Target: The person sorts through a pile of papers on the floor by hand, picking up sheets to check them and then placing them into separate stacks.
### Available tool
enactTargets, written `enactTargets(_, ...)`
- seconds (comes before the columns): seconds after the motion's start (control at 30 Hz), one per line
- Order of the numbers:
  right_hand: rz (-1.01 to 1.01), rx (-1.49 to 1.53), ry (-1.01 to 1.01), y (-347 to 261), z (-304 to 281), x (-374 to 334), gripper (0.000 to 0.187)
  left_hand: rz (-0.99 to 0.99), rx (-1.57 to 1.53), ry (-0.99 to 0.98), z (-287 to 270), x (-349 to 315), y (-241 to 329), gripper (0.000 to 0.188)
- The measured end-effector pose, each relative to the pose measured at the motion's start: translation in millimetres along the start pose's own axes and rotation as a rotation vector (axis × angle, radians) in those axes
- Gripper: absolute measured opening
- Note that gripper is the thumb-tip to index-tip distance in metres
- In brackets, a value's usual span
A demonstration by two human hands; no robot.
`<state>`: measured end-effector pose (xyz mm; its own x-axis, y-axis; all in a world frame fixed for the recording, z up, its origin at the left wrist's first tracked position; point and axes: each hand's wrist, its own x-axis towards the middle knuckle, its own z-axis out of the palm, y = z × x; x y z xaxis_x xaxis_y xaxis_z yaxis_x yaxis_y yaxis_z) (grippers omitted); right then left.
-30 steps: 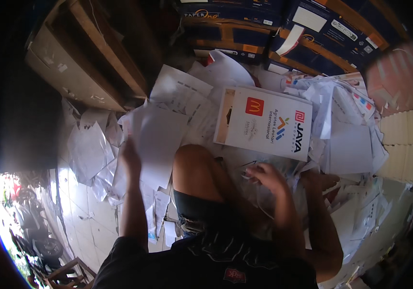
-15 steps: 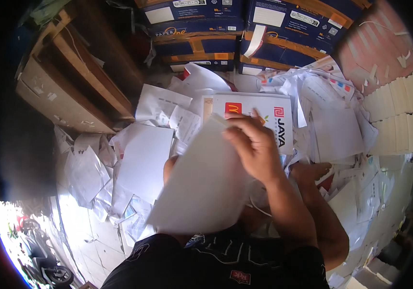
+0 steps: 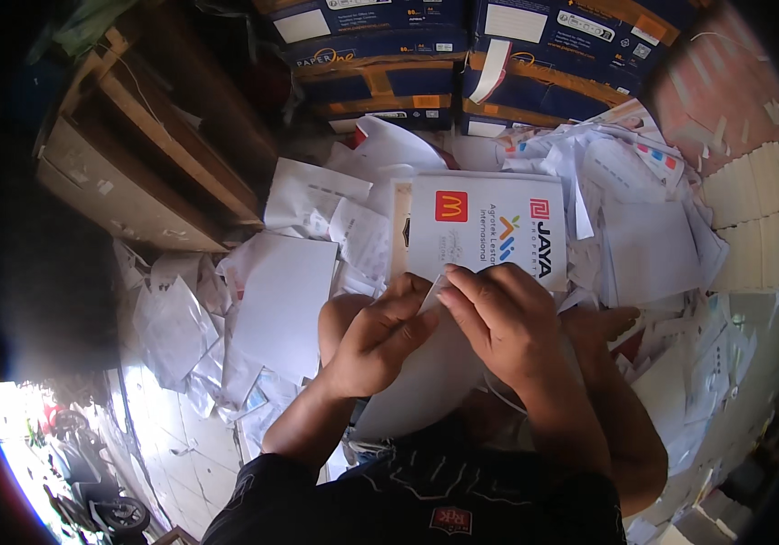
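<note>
Here the left hand (image 3: 380, 338) and right hand (image 3: 506, 316) pinch the paper (image 3: 430, 383) by its upper edge, at seven o'clock from the board (image 3: 476, 238), where an uneven tug between them could crease or tear it.

Plain white sheet (image 3: 426, 381), orange-banded navy cartons (image 3: 580, 45), white-lined black shirt (image 3: 353, 509)

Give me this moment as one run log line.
left hand: holding white sheet | right hand: pinching same sheet's edge | printed board: beyond hands
</note>
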<state>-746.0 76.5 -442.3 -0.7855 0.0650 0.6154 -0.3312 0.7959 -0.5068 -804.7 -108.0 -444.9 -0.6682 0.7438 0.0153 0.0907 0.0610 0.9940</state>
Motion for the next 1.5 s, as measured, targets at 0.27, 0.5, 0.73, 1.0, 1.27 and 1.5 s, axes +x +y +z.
enactTargets(0.27,0.032,0.113,-0.016,1.2,1.9,-3.0,0.022,-0.157,-0.351,0.224,15.7,-6.7,4.6,0.022)
enactTargets(0.5,0.011,0.154,-0.038,1.0,3.7,-0.3,0.021,-0.087,-0.333,0.176,14.5,-5.2,1.1,0.021)
enactTargets(0.73,0.02,0.151,-0.071,2.0,5.1,-2.2,0.02,-0.156,-0.382,0.197,16.6,-6.2,2.3,0.021)
enactTargets(1.0,0.031,0.136,-0.005,0.7,8.4,-2.3,0.026,-0.17,-0.381,0.195,16.4,-6.6,3.4,0.021)
enactTargets(1.27,0.154,0.435,0.17,23.6,9.5,-17.2,0.019,-0.331,0.38,0.151,-3.4,-5.3,-12.7,0.019)
enactTargets(1.5,0.607,0.344,-1.59,32.0,-35.5,-162.8,0.028,0.273,0.194,0.802,-119.3,14.8,0.0,0.015)
